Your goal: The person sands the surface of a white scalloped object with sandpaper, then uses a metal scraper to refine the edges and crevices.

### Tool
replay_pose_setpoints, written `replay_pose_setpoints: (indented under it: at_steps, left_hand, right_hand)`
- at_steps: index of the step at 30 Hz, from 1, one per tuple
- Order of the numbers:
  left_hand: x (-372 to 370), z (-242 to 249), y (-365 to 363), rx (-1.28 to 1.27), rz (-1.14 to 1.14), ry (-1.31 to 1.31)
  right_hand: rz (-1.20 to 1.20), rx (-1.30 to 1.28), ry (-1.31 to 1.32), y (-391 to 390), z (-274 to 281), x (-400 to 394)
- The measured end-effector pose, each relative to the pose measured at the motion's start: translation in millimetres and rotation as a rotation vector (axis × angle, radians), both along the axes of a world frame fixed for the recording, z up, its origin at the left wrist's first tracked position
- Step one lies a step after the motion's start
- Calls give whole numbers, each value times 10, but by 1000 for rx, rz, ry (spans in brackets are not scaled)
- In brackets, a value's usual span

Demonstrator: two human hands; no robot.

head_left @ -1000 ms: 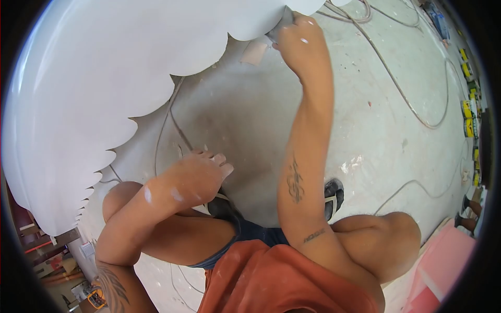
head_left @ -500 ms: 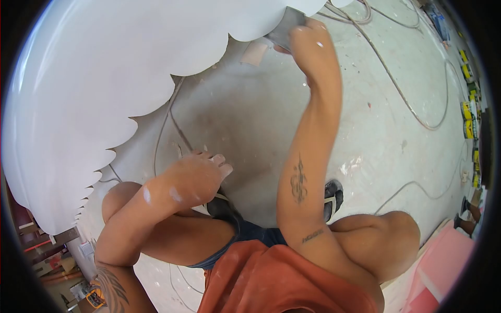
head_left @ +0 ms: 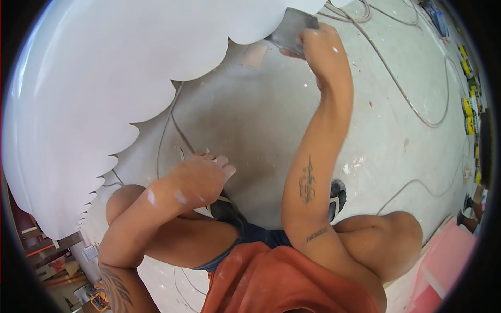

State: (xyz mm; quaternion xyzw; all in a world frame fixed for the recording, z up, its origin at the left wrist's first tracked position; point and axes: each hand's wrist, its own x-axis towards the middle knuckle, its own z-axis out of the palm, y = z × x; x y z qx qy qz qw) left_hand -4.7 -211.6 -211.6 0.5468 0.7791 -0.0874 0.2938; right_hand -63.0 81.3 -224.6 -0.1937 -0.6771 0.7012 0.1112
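A large white panel with a scalloped edge (head_left: 104, 78) fills the upper left. At its far end, my right hand (head_left: 324, 46) is closed on a dark grey sheet of sandpaper (head_left: 293, 32), which meets one of the scallops. The fingertips under the sheet are mostly hidden. My left hand (head_left: 201, 175) hangs over my left thigh, dusted with white powder, its fingers loosely bent and apart. Nothing shows in it, though its palm faces away from view.
A tan scrap (head_left: 254, 55) lies on the pale, dusty floor (head_left: 250, 120). Hoses or cables (head_left: 391, 78) curve across the right side, and another (head_left: 180, 130) runs below the panel. Several yellow-and-black containers (head_left: 469, 115) line the far right. Pink material (head_left: 438, 266) lies at lower right.
My right hand has slid slightly right and away from the panel's edge, and more of the sandpaper shows. The left hand stays nearly in place.
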Motion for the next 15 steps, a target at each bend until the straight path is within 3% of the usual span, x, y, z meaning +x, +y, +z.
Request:
replay_pose_setpoints:
  at_steps: [1, 7, 8, 10, 12, 13, 15]
  left_hand:
    - [7, 19, 13, -1, -2, -6]
    - [-10, 65, 8, -164, 82, -93]
    - [10, 54, -37, -77, 82, -67]
    - [23, 43, -40, 12, 70, -36]
    - [4, 37, -22, -31, 71, -97]
    - [-14, 35, -24, -33, 64, -90]
    - [-13, -1, -26, -120, 63, -62]
  right_hand:
    - [-24, -3, 39, 17, -245, -201]
    - [-55, 25, 50, 7, 22, 8]
    - [0, 62, 33, 52, 36, 66]
    - [-124, 31, 33, 2, -72, -131]
    - [-48, 280, -213, -21, -155, -256]
    - [-135, 196, 145, -83, -266, -201]
    - [-104, 114, 119, -81, 50, 5]
